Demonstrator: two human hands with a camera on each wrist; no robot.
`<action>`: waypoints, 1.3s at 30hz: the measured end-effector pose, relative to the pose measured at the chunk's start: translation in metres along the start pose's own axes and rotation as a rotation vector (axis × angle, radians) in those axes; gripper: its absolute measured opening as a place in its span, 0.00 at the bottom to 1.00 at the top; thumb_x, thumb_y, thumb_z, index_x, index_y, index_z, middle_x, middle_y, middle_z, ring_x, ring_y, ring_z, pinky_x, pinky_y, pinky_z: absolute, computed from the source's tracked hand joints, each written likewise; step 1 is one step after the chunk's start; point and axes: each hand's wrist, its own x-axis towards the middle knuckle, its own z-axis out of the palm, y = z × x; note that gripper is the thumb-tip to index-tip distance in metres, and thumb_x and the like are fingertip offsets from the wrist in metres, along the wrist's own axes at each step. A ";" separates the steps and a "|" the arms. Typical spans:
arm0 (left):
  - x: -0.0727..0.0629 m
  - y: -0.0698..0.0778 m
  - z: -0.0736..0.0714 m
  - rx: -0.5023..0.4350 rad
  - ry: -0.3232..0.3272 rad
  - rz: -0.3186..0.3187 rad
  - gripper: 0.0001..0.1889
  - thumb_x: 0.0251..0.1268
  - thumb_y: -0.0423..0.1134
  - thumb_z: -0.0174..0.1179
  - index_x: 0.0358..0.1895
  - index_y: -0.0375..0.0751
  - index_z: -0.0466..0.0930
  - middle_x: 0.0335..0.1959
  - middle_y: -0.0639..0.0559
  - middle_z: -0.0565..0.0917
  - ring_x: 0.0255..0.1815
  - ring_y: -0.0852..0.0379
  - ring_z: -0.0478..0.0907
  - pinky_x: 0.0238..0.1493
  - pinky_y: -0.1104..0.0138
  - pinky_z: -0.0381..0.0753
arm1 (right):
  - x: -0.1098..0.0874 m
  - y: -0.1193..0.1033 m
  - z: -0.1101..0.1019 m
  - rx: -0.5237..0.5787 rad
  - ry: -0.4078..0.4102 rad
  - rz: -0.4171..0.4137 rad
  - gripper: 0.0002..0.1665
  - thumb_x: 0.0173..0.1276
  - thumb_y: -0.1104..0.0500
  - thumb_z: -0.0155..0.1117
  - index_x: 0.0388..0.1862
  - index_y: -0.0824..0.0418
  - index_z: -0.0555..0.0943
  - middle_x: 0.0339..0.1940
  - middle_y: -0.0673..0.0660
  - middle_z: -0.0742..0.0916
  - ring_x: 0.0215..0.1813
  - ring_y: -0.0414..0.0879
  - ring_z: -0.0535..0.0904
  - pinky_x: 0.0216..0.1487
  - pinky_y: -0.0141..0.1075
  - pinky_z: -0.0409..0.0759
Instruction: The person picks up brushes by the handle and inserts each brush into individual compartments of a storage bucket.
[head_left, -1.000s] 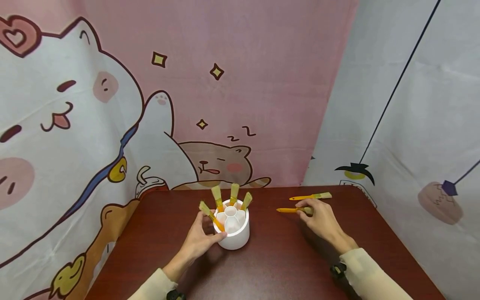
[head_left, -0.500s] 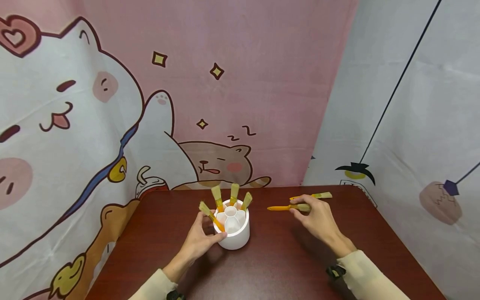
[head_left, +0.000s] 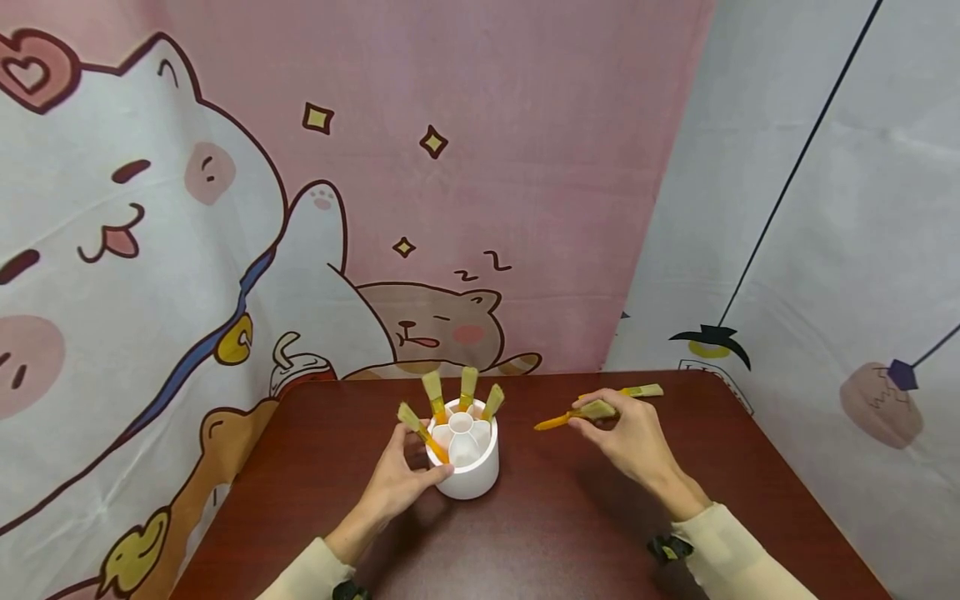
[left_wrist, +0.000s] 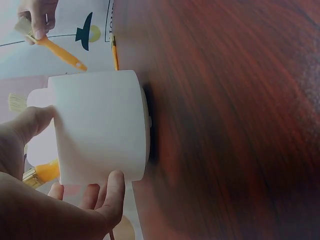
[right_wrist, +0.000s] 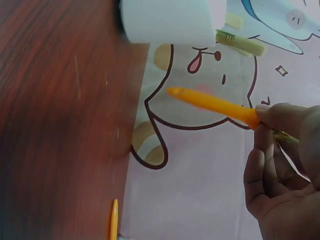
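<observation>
My left hand [head_left: 397, 468] grips the left side of a white round brush holder [head_left: 477, 482], with the thumb at its rim. Inside, the holder is split into compartments, and several brushes stand in it, bristles up, including a leaning one [head_left: 409, 417] near my left fingers. In the right wrist view, my right hand [right_wrist: 280, 160] pinches a paintbrush [right_wrist: 215, 104] near the base of its yellow-orange handle. That brush is in the air right of the holder, its handle end tilted down and toward it. Behind my right hand lies another brush [head_left: 643, 390], partly hidden by the fingers.
The holder stands on a dark red-brown table [head_left: 525, 533]. A cloth [head_left: 525, 167] with cartoon animals hangs behind the table's far edge, and a pale one [head_left: 810, 250] covers the right side.
My right hand has lifted the brush off the table and moved it slightly left, and the handle end now dips lower. The left hand and holder have stayed still.
</observation>
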 end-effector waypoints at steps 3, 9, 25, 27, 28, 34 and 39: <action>0.000 0.000 0.000 -0.004 0.000 0.002 0.44 0.62 0.34 0.88 0.78 0.38 0.72 0.71 0.33 0.89 0.67 0.36 0.90 0.70 0.39 0.91 | 0.000 -0.005 0.000 0.033 0.002 0.008 0.18 0.65 0.60 0.94 0.50 0.47 0.95 0.41 0.46 0.97 0.38 0.32 0.89 0.41 0.24 0.89; 0.001 -0.001 -0.001 0.003 0.000 -0.004 0.45 0.62 0.35 0.88 0.79 0.38 0.71 0.71 0.33 0.89 0.68 0.36 0.90 0.71 0.38 0.91 | 0.002 -0.014 0.000 0.077 0.022 -0.013 0.17 0.64 0.61 0.94 0.48 0.48 0.95 0.39 0.46 0.96 0.37 0.33 0.87 0.40 0.22 0.88; 0.000 0.000 0.000 0.031 0.005 -0.019 0.44 0.63 0.37 0.88 0.78 0.40 0.71 0.71 0.34 0.89 0.69 0.36 0.90 0.71 0.39 0.91 | 0.005 -0.041 0.000 0.081 0.074 -0.116 0.16 0.62 0.61 0.95 0.39 0.46 0.93 0.34 0.42 0.93 0.35 0.33 0.87 0.37 0.27 0.87; 0.000 0.000 0.000 0.032 0.005 -0.018 0.43 0.63 0.37 0.88 0.77 0.40 0.72 0.70 0.34 0.89 0.68 0.36 0.90 0.71 0.39 0.91 | 0.006 -0.045 0.001 0.093 0.079 -0.144 0.17 0.61 0.62 0.95 0.40 0.46 0.94 0.35 0.42 0.94 0.36 0.33 0.87 0.39 0.27 0.87; 0.000 0.000 0.000 0.031 0.005 -0.018 0.43 0.63 0.37 0.88 0.77 0.40 0.72 0.70 0.34 0.89 0.68 0.36 0.90 0.71 0.40 0.91 | 0.006 -0.047 0.002 0.101 0.083 -0.159 0.17 0.61 0.62 0.95 0.41 0.46 0.94 0.36 0.42 0.94 0.37 0.34 0.88 0.39 0.27 0.88; 0.000 -0.001 0.000 0.028 0.005 -0.017 0.43 0.63 0.37 0.88 0.77 0.40 0.72 0.70 0.34 0.89 0.68 0.37 0.90 0.72 0.39 0.90 | 0.007 -0.058 0.005 0.162 0.091 -0.232 0.19 0.59 0.64 0.96 0.43 0.46 0.95 0.39 0.43 0.96 0.38 0.37 0.90 0.42 0.26 0.88; 0.000 -0.001 0.000 0.031 0.007 -0.020 0.44 0.63 0.38 0.88 0.79 0.41 0.71 0.72 0.35 0.88 0.71 0.36 0.89 0.72 0.38 0.90 | 0.009 -0.066 0.007 0.184 0.071 -0.252 0.19 0.59 0.64 0.96 0.43 0.46 0.95 0.40 0.42 0.96 0.40 0.37 0.91 0.45 0.24 0.87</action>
